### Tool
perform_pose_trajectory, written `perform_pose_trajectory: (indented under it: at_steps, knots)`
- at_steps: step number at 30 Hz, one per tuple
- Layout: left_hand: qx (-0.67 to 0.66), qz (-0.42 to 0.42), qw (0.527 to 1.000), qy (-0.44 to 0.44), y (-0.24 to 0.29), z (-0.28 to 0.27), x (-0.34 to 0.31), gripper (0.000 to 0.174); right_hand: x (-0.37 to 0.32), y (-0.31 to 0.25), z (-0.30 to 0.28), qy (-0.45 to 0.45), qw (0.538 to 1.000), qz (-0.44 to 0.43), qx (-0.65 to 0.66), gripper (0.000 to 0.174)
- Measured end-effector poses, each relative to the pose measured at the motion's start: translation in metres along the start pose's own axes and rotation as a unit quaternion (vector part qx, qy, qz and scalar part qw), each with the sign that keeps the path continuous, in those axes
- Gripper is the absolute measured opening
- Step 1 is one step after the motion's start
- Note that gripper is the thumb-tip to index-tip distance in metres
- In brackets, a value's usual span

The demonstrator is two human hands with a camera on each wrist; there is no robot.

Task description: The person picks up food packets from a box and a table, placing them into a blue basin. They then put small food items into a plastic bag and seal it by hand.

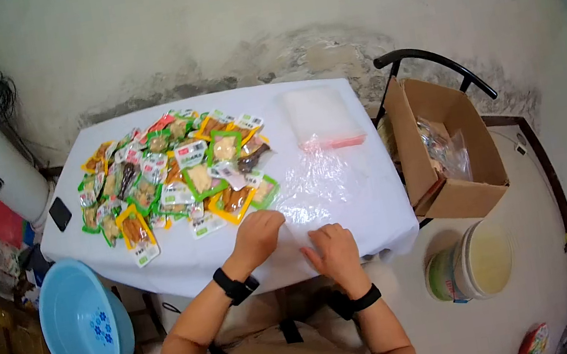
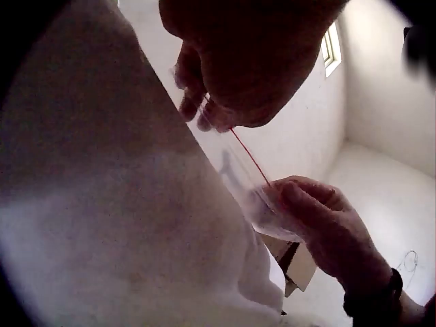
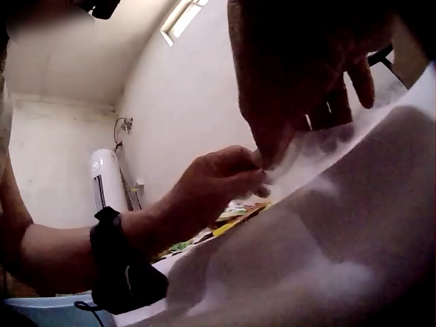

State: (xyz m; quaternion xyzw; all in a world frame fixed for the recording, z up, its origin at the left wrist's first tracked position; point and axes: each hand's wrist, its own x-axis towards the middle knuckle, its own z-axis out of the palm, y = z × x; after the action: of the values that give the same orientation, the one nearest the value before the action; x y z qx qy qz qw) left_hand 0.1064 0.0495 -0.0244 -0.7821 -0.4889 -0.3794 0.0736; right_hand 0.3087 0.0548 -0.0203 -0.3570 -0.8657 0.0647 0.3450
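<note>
A clear plastic zip bag (image 2: 235, 160) with a thin red line along its mouth is stretched between my two hands at the table's front edge. My left hand (image 1: 260, 238) pinches one end of the mouth, fingers curled. At the other end, my right hand (image 1: 336, 251) holds the bag between thumb and fingers, the thumb lying along the red line in the left wrist view. The clear film (image 1: 315, 187) spreads over the white cloth beyond the hands. Left of them lies a heap of small vacuum-packed food packets (image 1: 171, 172) in green, yellow and white wrappers.
A stack of clear bags (image 1: 322, 113) with red edges lies at the back right of the table (image 1: 372, 218). An open cardboard box (image 1: 465, 196) stands to the right, above a bucket (image 1: 489, 259). A phone (image 1: 60, 214) and a blue basin (image 1: 75, 336) are at the left.
</note>
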Motion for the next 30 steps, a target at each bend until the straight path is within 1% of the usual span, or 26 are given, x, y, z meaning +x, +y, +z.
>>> perform_pose_trajectory:
  at_steps: [1,2,4,5,7,8,9,10,11,13,14,15,16,17,19,21,23,25,27,28,30]
  knots:
    - [-0.002,-0.007,1.000,0.004,0.001,0.001,-0.002,0.014,-0.001,-0.006,-0.002,-0.034,0.999,0.027,-0.014,0.029]
    - [-0.008,-0.010,1.000,0.015,0.001,0.001,-0.002,0.014,-0.001,-0.010,-0.002,-0.039,0.999,0.024,-0.017,0.029]
    - [-0.017,-0.014,0.999,0.032,0.001,0.005,-0.001,0.013,0.001,-0.016,-0.004,0.010,0.999,0.042,-0.014,0.022]
    - [-0.028,-0.024,0.999,0.028,0.000,0.008,-0.003,0.012,0.001,-0.015,-0.001,0.008,0.999,0.039,-0.017,0.022]
    - [-0.039,-0.037,0.998,0.026,0.003,0.003,-0.002,0.012,0.001,-0.009,0.008,0.022,0.997,0.063,-0.026,0.015]
    - [-0.035,-0.027,0.997,0.059,0.005,0.002,-0.001,0.013,-0.001,-0.007,0.010,0.019,0.998,0.061,-0.028,0.015]
    - [-0.031,-0.017,0.995,0.093,0.007,-0.001,-0.001,0.015,0.001,-0.006,0.010,0.034,0.995,0.097,0.006,0.011]
    - [-0.033,-0.018,0.995,0.096,0.009,-0.003,-0.003,0.015,0.004,-0.005,0.009,0.049,0.989,0.133,0.040,0.008]
    - [-0.017,-0.014,0.995,0.093,0.010,-0.005,-0.008,0.018,0.006,-0.002,0.010,0.049,0.989,0.132,0.037,0.008]
    - [-0.009,-0.008,0.996,0.087,0.011,-0.006,-0.014,0.021,0.004,0.005,0.011,0.059,0.979,0.157,0.117,0.005]
    - [-0.004,0.004,0.997,0.071,0.010,-0.005,-0.017,0.025,0.002,0.008,0.012,0.059,0.979,0.162,0.111,0.005]
    - [0.003,0.017,0.998,0.055,0.011,-0.003,-0.017,0.029,0.003,0.008,0.013,0.040,0.974,0.180,0.130,0.006]
    - [-0.001,0.018,0.998,0.056,0.012,-0.002,-0.016,0.029,0.003,0.008,0.014,0.023,0.969,0.197,0.150,0.007]
    - [0.004,0.020,0.998,0.059,0.013,-0.002,-0.014,0.031,0.002,0.009,0.015,0.024,0.969,0.198,0.148,0.007]
    - [0.012,0.021,0.998,0.063,0.012,-0.003,-0.012,0.033,0.001,0.011,0.019,0.020,0.956,0.206,0.208,0.009]
    - [0.011,0.032,0.998,0.049,0.011,-0.001,-0.010,0.035,-0.001,0.016,0.024,0.007,0.952,0.213,0.218,0.009]
    - [0.019,0.041,0.998,0.051,0.009,0.003,-0.007,0.034,-0.004,0.021,0.025,-0.005,0.949,0.220,0.228,0.009]
    - [0.027,0.051,0.997,0.051,0.010,0.002,-0.003,0.032,-0.004,0.022,0.024,-0.026,0.950,0.208,0.233,0.010]
    - [0.017,0.078,0.996,0.032,0.010,0.000,0.001,0.026,-0.004,0.022,0.023,-0.028,0.951,0.212,0.222,0.012]
    - [0.021,0.076,0.996,0.033,0.010,0.000,0.002,0.026,-0.003,0.021,0.022,-0.031,0.953,0.214,0.213,0.013]
    - [0.003,0.091,0.996,-0.011,0.009,0.000,0.003,0.020,-0.001,0.016,0.020,-0.036,0.950,0.221,0.217,0.014]
